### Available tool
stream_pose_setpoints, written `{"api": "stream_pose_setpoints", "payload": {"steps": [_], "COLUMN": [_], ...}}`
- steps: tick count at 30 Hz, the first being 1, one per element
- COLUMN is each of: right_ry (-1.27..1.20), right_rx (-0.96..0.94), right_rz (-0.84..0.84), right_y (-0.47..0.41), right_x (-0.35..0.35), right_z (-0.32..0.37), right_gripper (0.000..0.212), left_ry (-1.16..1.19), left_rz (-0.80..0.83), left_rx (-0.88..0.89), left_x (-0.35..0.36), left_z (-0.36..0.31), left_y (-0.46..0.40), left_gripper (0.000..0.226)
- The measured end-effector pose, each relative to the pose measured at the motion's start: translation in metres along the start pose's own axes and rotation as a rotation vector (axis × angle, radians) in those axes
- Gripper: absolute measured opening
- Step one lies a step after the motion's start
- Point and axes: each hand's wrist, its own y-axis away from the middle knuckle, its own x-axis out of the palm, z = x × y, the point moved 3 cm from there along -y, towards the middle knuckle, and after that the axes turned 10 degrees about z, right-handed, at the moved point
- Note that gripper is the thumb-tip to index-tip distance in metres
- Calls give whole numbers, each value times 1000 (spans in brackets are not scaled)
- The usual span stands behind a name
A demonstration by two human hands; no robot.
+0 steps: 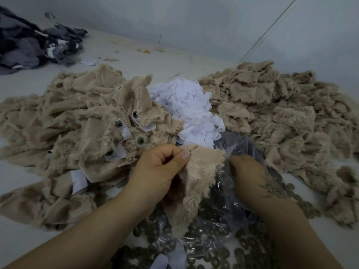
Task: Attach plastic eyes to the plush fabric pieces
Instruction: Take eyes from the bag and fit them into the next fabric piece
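My left hand [161, 167] grips a beige plush fabric piece [196, 183] between thumb and curled fingers; the piece hangs down with its furry side partly showing. My right hand [246, 171] reaches into a clear plastic bag [233, 208]; its fingertips are hidden behind the fabric and the plastic, so I cannot see what they touch. Grey round washers [211, 255] lie scattered around and under the bag. To the left a heap of beige pieces [108, 129] carries fitted plastic eyes [140, 140] backed with white patches.
A second heap of beige plush pieces [281, 113] fills the right side. White fabric patches [190, 109] are piled in the middle behind my hands. Dark grey fabric scraps [31, 45] lie at the far left. A wall [194, 20] bounds the back.
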Motion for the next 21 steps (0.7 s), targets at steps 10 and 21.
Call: {"api": "stream_pose_setpoints", "payload": {"steps": [10,21], "right_ry": [177,195], "right_rx": [171,340], "right_rz": [-30,-34], "right_y": [-3,8], "right_x": [10,-13], "right_z": [-13,-19], "right_gripper": [68,32], "left_ry": [-4,-25], "left_rz": [-1,4], "left_rx": [-12,-25], "left_x": [-1,0], "left_z": [0,2], "left_y": [1,-1], "left_gripper": [24,24]}}
